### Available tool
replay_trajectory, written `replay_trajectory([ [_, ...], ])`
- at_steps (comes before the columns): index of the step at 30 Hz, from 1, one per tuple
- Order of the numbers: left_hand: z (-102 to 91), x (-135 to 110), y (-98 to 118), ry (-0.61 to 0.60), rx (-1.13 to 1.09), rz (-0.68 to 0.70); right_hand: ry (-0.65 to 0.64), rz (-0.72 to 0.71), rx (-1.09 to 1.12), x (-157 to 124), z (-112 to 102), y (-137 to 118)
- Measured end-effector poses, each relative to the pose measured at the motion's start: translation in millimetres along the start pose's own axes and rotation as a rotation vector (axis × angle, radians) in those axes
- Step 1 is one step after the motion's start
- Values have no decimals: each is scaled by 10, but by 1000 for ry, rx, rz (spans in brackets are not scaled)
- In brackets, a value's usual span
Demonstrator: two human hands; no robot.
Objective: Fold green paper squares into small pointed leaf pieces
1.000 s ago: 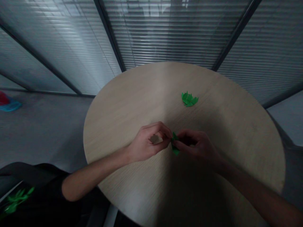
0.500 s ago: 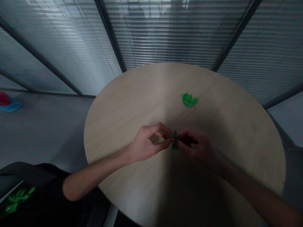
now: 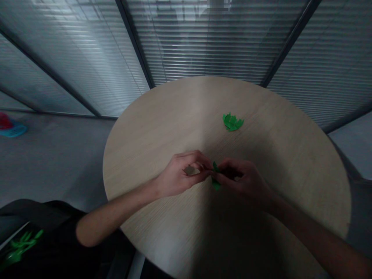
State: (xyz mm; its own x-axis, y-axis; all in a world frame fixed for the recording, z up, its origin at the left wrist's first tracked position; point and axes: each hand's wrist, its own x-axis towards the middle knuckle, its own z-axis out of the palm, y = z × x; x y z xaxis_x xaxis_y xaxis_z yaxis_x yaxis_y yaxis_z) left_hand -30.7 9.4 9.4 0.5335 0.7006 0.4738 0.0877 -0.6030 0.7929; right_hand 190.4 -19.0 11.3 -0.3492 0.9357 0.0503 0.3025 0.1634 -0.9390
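My left hand (image 3: 183, 174) and my right hand (image 3: 241, 180) meet above the middle of a round wood-grain table (image 3: 162, 135). Their fingertips pinch a small piece of folded green paper (image 3: 216, 185) from either side, and my fingers hide much of it. Farther across the table, beyond my right hand, lies a separate spiky cluster of green paper (image 3: 232, 122). Neither hand touches that cluster.
Glass partitions with slatted blinds (image 3: 209, 42) stand behind the table. A red and blue object (image 3: 10, 128) lies on the grey floor at far left. A dark item with a green shape (image 3: 20, 244) sits at lower left, below my left arm.
My hands stay almost in place. The pinched green paper shifts slightly between my fingertips, and the cluster on the table has not moved.
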Motion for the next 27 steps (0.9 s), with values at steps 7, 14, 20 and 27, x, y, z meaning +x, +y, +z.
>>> replay_trajectory([
  [7,-26,8,7,-49,-3,-3,-23,28,34,2,-8,-16],
  [14,-38,-8,-4,-50,7,-23,-39,59,50,8,-18,-24],
  [20,-47,-22,-23,-28,125,98,-36,65,58,7,-16,-10],
  [27,-37,-28,-25,-38,93,30,-19,61,39,9,-14,-7],
])
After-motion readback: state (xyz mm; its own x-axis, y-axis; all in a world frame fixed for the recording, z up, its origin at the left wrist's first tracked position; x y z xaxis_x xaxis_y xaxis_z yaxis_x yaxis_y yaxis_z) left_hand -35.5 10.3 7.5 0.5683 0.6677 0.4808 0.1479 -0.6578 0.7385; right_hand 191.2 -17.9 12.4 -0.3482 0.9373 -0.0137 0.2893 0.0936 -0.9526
